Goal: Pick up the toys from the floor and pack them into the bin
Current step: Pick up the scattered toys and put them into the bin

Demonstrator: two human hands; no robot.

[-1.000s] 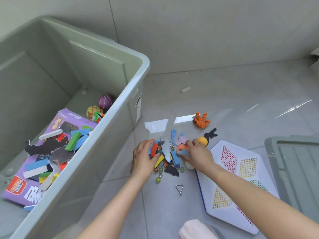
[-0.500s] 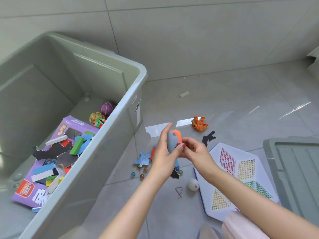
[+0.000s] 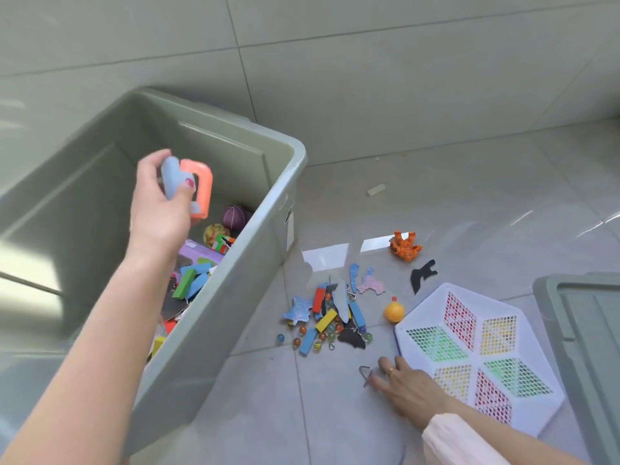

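Holding a blue-grey toy with an orange handle [image 3: 188, 186], the left hand [image 3: 161, 203] grips it between thumb and curled fingers, up over the open bin [image 3: 285, 182], inside the rim line. Best move looks like a simple release from here: loosen the fingers, let it drop onto the pile, no need to reach lower. It should stay clear of the near wall so it doesn't bounce out.

Right hand [image 3: 407, 389] lies flat on the floor [image 3: 436, 203], fingers straight, holding nothing, fingertips just beside a small wire triangle [image 3: 365, 375]; likely the next pickup. It lies flat on the tile, so a pinch at one corner should lift it better than a scoop.

Bin already holds a purple box [image 3: 198, 255], coloured blocks and two balls [image 3: 235, 218].

On the floor by the bin: a heap of blocks, foam shapes and marbles [image 3: 330, 318], a yellow-orange top [image 3: 394, 311], an orange figure [image 3: 406, 247], a black cutout [image 3: 422, 275], a white hexagonal pegboard [image 3: 476, 357]. Bin lid [image 3: 583, 330] at right. Plenty left; marbles may roll, so gather them in a cupped hand.
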